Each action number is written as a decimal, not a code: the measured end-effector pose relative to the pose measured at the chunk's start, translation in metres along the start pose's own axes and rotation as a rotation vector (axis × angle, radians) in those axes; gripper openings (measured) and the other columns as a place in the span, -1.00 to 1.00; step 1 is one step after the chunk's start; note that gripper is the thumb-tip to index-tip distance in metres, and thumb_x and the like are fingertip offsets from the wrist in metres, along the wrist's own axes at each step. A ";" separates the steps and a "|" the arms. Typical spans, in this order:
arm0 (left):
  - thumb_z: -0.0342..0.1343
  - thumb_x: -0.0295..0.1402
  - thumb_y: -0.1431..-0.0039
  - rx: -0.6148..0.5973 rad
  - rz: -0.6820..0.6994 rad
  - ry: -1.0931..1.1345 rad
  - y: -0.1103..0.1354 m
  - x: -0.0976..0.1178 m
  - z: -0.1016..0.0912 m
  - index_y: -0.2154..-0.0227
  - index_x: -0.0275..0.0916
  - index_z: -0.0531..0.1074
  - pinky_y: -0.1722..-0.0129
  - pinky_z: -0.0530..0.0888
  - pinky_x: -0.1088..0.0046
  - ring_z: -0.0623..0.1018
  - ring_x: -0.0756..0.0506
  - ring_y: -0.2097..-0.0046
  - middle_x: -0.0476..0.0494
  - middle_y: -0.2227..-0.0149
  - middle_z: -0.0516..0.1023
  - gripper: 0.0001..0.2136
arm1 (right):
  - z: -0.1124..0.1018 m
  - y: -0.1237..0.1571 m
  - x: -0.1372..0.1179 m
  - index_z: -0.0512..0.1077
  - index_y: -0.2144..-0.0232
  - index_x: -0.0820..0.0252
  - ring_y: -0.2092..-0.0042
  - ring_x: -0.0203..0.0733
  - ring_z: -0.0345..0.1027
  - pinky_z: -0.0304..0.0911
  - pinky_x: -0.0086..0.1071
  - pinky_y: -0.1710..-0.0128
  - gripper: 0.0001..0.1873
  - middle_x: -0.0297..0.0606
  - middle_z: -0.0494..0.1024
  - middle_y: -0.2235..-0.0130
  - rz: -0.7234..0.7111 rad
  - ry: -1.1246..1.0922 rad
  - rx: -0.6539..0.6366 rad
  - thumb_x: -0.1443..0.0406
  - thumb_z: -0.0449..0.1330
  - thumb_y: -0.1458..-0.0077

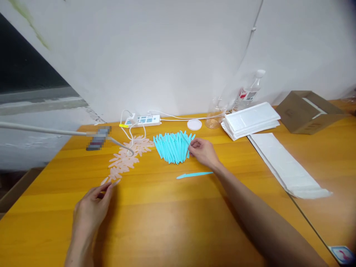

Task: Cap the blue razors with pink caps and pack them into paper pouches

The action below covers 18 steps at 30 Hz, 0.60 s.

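Observation:
My left hand is closed in a pinch on a small translucent cap, at the near end of a spread of similar pale caps. At the right edge of a heap of slim turquoise eyebrow razors, my right hand pinches one razor between thumb and fingers. Its lower end is hidden by the fingers. Another single turquoise razor lies crosswise on the table in front of the heap, its right end beside my right forearm.
White cables loop from a power strip over the caps. Along the wall stand a clear jar, its round lid, a bottle and a cardboard box. White plastic packs and a long white sleeve lie right.

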<state>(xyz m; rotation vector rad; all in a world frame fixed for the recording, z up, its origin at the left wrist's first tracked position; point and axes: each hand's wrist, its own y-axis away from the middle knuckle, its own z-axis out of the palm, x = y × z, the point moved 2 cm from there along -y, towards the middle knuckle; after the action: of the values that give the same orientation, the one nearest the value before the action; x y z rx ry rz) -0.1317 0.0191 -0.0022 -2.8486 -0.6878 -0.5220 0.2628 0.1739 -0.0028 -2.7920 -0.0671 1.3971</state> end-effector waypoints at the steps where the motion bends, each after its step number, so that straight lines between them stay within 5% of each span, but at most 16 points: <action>1: 0.05 -0.01 -0.18 -0.012 0.027 -0.032 -0.002 -0.004 0.001 0.16 -0.13 0.59 0.21 0.47 0.33 0.62 -0.19 0.20 -0.12 0.17 0.64 -0.62 | -0.005 0.005 0.002 0.46 0.28 0.21 0.41 -0.29 0.46 0.29 -0.47 0.38 -0.82 -0.30 0.60 0.41 -0.013 -0.075 -0.009 0.24 0.14 -0.10; 5: 0.03 -0.03 -0.22 -0.027 0.143 -0.187 -0.009 -0.004 0.007 0.15 -0.10 0.60 0.12 0.47 0.25 0.60 -0.26 0.06 -0.16 0.02 0.59 -0.64 | -0.024 0.038 0.010 0.47 0.38 0.22 0.41 -0.27 0.41 0.28 -0.45 0.40 -0.81 -0.29 0.56 0.42 -0.075 -0.292 -0.032 0.20 0.26 0.00; 11: 0.00 -0.09 -0.25 -0.084 0.228 -0.248 -0.012 0.021 0.008 0.20 -0.15 0.58 0.26 0.46 0.26 0.61 -0.27 0.16 -0.24 0.14 0.64 -0.67 | -0.035 0.085 0.019 0.49 0.41 0.17 0.49 -0.33 0.24 0.13 -0.47 0.49 -0.84 -0.37 0.46 0.52 -0.215 -0.078 -0.122 0.22 0.22 -0.14; 16: 0.12 0.01 -0.13 -0.207 0.151 0.384 0.007 0.075 0.013 -0.03 -0.21 0.45 0.38 0.46 0.41 0.56 -0.09 0.40 -0.09 0.31 0.60 -0.49 | -0.028 0.093 0.027 0.50 0.36 0.16 0.42 -0.30 0.32 0.16 -0.46 0.46 -0.87 -0.29 0.52 0.41 -0.370 -0.060 -0.129 0.26 0.19 -0.20; 18: 0.20 0.04 -0.07 -0.336 0.071 0.668 0.021 0.104 0.022 0.03 -0.25 0.47 0.36 0.50 0.41 0.55 -0.05 0.43 -0.04 0.37 0.57 -0.47 | -0.026 0.093 0.028 0.52 0.32 0.16 0.41 -0.29 0.34 0.19 -0.44 0.44 -0.88 -0.27 0.53 0.39 -0.416 -0.063 -0.138 0.26 0.19 -0.21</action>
<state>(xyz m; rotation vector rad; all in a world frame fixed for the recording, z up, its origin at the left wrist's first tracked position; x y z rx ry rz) -0.0288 0.0485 0.0139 -2.6737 -0.3950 -1.5967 0.3032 0.0827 -0.0132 -2.6190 -0.7236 1.4127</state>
